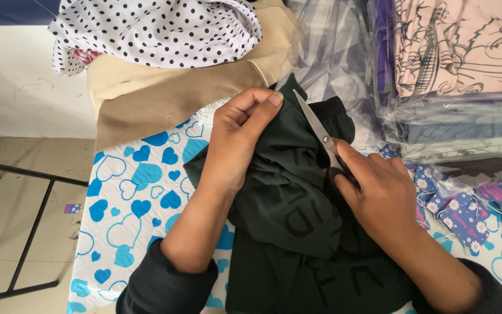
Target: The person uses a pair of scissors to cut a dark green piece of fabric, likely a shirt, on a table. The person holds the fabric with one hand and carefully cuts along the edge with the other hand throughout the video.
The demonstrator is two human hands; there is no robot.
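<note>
A dark green garment [297, 203] with black printed lettering lies bunched on a table covered by a white cloth with blue hearts [129, 203]. My left hand [236, 139] pinches the garment's upper edge between thumb and fingers, lifting a fold. My right hand [379, 189] grips a pair of scissors [318, 131]; the thin metal blades point up and left toward the pinched fold, and the handles are hidden in my fingers. Whether the blades touch the fabric is unclear.
A tan cloth [164, 93] and a white fabric with black polka dots [158, 29] lie at the far side. A stack of folded garments in clear plastic bags [460, 87] fills the right. Floral purple fabric [483, 209] sits below it. A black metal frame [24, 232] stands on the floor at left.
</note>
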